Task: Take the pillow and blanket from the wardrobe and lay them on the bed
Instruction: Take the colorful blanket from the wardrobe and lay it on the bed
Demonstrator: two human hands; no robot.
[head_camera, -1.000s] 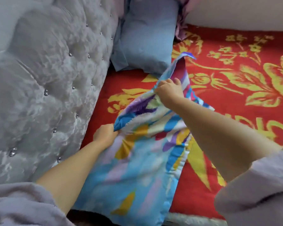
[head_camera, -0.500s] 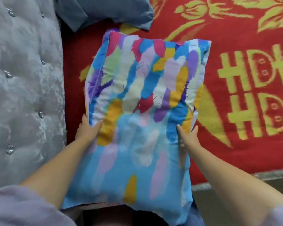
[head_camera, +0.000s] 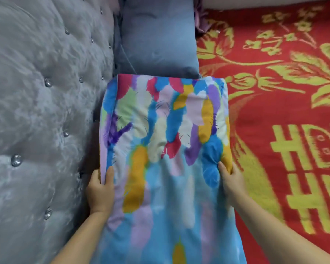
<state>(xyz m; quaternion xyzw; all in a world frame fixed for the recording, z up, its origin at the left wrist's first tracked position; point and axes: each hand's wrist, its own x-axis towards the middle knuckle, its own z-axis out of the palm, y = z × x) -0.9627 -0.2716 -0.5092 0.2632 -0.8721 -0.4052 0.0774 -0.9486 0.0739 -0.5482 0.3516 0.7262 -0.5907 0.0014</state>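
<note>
Both hands grip the feather-print pillow at its sides
Left hand [head_camera: 100,189] and right hand [head_camera: 230,180] curl round the pillow [head_camera: 164,149] edges; it lies on the red bedspread [head_camera: 286,115], beside the grey headboard [head_camera: 38,111] at left, its far end touching a blue cushion [head_camera: 156,39]

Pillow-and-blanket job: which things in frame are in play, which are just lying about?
In play:
- multicoloured feather-print pillow, gripped at both side edges
- left hand
- right hand
- red bed cover with yellow floral pattern

Lying about:
- plain grey-blue pillow
- grey tufted velvet headboard
</note>
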